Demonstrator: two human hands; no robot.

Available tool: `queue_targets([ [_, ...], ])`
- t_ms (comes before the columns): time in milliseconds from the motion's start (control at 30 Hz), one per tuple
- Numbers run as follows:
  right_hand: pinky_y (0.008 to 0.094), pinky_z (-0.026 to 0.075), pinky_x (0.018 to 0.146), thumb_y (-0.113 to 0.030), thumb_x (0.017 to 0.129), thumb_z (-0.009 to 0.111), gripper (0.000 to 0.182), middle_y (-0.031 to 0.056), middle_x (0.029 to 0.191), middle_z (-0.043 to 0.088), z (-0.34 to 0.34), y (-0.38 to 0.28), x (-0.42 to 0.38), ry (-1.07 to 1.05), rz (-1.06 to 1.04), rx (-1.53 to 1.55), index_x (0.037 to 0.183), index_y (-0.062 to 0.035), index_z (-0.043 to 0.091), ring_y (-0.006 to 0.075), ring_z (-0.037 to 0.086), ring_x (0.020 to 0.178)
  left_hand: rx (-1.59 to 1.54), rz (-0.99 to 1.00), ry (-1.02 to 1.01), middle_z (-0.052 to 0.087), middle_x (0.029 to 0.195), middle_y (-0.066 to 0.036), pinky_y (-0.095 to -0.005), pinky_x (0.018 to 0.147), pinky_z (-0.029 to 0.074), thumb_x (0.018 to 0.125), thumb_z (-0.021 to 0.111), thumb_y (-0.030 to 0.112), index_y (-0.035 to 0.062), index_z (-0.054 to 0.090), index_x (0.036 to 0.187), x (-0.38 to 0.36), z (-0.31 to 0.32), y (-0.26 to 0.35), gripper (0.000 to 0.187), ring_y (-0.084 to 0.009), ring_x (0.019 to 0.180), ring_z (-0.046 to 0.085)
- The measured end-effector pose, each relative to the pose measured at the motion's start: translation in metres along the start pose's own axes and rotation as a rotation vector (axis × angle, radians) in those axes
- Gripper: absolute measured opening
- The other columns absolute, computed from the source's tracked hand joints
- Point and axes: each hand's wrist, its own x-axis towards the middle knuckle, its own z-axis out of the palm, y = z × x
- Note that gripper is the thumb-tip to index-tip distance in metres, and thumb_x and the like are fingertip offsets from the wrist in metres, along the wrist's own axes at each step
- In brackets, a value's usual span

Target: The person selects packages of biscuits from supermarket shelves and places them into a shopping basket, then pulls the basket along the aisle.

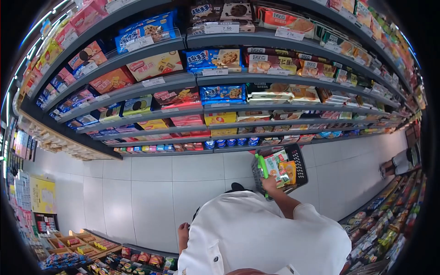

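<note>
My right hand (269, 184) is closed on the green handle (262, 166) of a dark grey shopping basket (300, 166), held low beside me on the right. Inside the basket lie a white and green package (276, 164) and an orange food packet (288, 169). My left hand (183, 230) hangs low at my side, away from the shelves; its small visible part does not show how the fingers are set. My white shirt hides much of the lower middle.
Long shelves (220, 79) with packed biscuits and snacks run across the front. A lower display (142, 259) of snacks stands behind on the left, more packets (380, 220) on the right. Pale floor tiles (151, 197) lie between. Another person's legs (389, 167) show far right.
</note>
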Motion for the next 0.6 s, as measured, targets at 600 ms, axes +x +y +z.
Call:
queue_targets([
  [600,0.0562,0.058,0.099,-0.043,0.093,0.069,0.053,0.0320,0.117,0.075,0.039,-0.057,-0.093,-0.033,-0.013,-0.011,0.122,-0.0002,0.076,0.0479,0.073,0.112,0.434,0.010,-0.328,0.080,0.108,-0.009,-0.0317,0.085,0.060,0.106,0.074,0.025,-0.0020,0.075,0.124,-0.091,-0.074,0.044,0.032,-0.0178,0.096,0.075],
])
